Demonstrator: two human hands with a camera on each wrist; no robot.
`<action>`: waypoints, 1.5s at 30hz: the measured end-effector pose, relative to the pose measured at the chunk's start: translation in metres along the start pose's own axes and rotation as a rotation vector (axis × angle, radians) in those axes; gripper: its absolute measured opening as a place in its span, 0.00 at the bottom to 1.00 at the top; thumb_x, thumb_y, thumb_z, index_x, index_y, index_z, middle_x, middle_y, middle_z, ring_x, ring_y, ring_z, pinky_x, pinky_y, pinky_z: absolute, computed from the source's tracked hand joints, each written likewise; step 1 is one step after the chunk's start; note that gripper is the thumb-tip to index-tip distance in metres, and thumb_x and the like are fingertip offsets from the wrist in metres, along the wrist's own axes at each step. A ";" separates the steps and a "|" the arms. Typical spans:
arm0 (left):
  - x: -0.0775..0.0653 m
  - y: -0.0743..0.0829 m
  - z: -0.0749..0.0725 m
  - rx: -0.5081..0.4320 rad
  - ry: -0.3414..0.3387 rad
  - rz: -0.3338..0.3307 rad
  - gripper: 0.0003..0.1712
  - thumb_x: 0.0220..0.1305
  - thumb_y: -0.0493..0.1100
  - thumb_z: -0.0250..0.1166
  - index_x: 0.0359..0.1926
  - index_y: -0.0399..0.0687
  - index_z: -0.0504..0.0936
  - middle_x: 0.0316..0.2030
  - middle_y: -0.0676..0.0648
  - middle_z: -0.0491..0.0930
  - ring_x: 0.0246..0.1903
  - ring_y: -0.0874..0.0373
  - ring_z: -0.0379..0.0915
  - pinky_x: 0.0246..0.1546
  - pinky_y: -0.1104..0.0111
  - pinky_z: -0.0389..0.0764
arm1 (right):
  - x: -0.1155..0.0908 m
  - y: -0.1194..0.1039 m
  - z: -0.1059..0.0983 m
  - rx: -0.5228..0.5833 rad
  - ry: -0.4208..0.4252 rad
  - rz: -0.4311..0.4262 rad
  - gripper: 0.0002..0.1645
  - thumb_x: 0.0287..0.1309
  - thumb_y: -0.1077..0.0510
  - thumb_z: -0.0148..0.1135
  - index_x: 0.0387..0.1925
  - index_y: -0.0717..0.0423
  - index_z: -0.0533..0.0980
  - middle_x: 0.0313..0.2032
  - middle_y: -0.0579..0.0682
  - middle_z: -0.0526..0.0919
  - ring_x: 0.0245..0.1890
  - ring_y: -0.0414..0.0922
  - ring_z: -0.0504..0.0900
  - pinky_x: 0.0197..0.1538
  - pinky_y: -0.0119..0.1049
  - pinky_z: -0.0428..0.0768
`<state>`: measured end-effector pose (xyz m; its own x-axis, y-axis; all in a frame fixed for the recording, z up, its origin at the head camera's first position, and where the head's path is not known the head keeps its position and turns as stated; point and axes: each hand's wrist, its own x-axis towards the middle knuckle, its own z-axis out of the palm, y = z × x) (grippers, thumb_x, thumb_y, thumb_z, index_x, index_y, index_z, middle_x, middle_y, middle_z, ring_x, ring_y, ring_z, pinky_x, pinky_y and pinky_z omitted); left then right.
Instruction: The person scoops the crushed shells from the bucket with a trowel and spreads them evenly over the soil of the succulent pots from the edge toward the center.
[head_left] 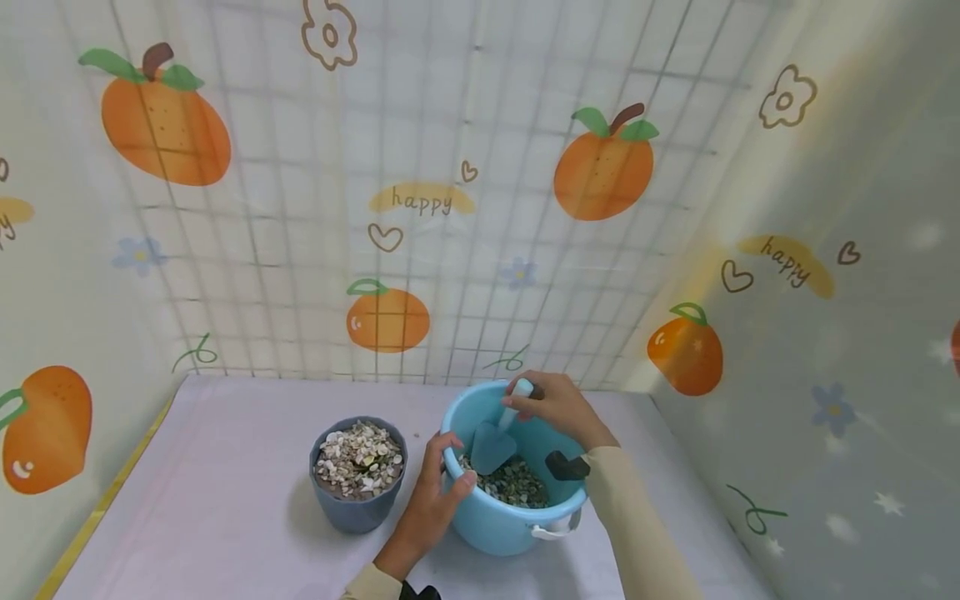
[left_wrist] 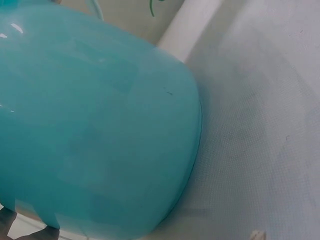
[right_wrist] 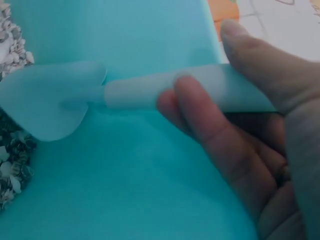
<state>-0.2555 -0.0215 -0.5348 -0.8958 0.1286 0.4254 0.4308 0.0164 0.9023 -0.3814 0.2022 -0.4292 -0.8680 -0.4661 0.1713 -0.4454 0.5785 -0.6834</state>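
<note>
A light blue bucket (head_left: 495, 525) stands on the table with a layer of small shells or stone chips (head_left: 517, 483) in its bottom. My left hand (head_left: 431, 500) holds the bucket at its left rim, thumb and a finger over the edge; two fingertips show low in the left wrist view. A pale blue toy shovel (right_wrist: 55, 100) leans down inside the bucket. Its handle is gripped by my right hand (head_left: 555, 404), above the far part of the rim. The shovel's blade touches the chips. In the right wrist view, fingers (right_wrist: 215, 120) and thumb wrap the handle.
Left of the bucket, a grey-blue pot (head_left: 352, 508) is heaped with pale shell chips (head_left: 360, 458). A white handle (head_left: 555, 529) hangs on the bucket's front right. Behind the table (head_left: 217, 475) rises a wire grid under a curtain (head_left: 487, 125) printed with oranges.
</note>
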 end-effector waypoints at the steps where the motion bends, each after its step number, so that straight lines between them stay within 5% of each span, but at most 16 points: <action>1: 0.000 0.000 0.000 -0.001 0.000 0.001 0.21 0.72 0.51 0.55 0.60 0.62 0.58 0.71 0.41 0.51 0.69 0.46 0.48 0.57 0.36 0.56 | 0.001 0.000 0.001 0.000 -0.016 0.006 0.17 0.58 0.38 0.67 0.41 0.42 0.81 0.32 0.44 0.86 0.30 0.41 0.85 0.42 0.45 0.81; 9: 0.000 0.000 0.000 -0.012 0.012 -0.019 0.22 0.71 0.51 0.56 0.60 0.60 0.59 0.70 0.43 0.52 0.69 0.48 0.48 0.59 0.34 0.54 | 0.004 -0.005 0.007 0.166 -0.190 0.016 0.16 0.66 0.50 0.63 0.40 0.60 0.77 0.41 0.58 0.82 0.41 0.52 0.84 0.43 0.44 0.82; 17: -0.002 0.006 0.000 -0.026 -0.014 -0.066 0.21 0.72 0.46 0.56 0.60 0.53 0.59 0.68 0.34 0.52 0.68 0.43 0.49 0.58 0.33 0.53 | 0.001 -0.003 0.013 0.162 -0.275 0.009 0.16 0.68 0.49 0.60 0.39 0.60 0.74 0.38 0.61 0.81 0.40 0.54 0.85 0.42 0.49 0.82; 27: -0.003 -0.002 0.001 -0.002 0.020 -0.018 0.23 0.72 0.50 0.56 0.61 0.52 0.59 0.67 0.39 0.55 0.68 0.47 0.51 0.58 0.34 0.55 | 0.000 -0.005 0.015 0.067 -0.313 0.037 0.16 0.68 0.46 0.59 0.36 0.56 0.74 0.34 0.53 0.82 0.31 0.48 0.86 0.38 0.41 0.82; 33: -0.002 0.000 0.000 -0.008 0.000 -0.008 0.21 0.73 0.50 0.55 0.60 0.58 0.58 0.68 0.39 0.54 0.69 0.46 0.49 0.57 0.33 0.55 | -0.001 -0.004 0.014 0.089 -0.322 0.054 0.18 0.68 0.46 0.59 0.40 0.58 0.75 0.30 0.53 0.82 0.28 0.51 0.85 0.38 0.44 0.82; 45: 0.000 0.002 0.002 -0.003 0.002 -0.007 0.23 0.72 0.51 0.55 0.61 0.51 0.58 0.68 0.40 0.54 0.69 0.45 0.49 0.56 0.31 0.54 | -0.001 -0.003 0.012 0.204 -0.291 0.080 0.23 0.67 0.43 0.59 0.42 0.62 0.72 0.27 0.57 0.82 0.24 0.55 0.84 0.34 0.48 0.82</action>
<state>-0.2548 -0.0198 -0.5333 -0.8988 0.1268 0.4195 0.4246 0.0145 0.9053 -0.3765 0.1930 -0.4354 -0.7864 -0.6128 -0.0776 -0.3005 0.4893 -0.8187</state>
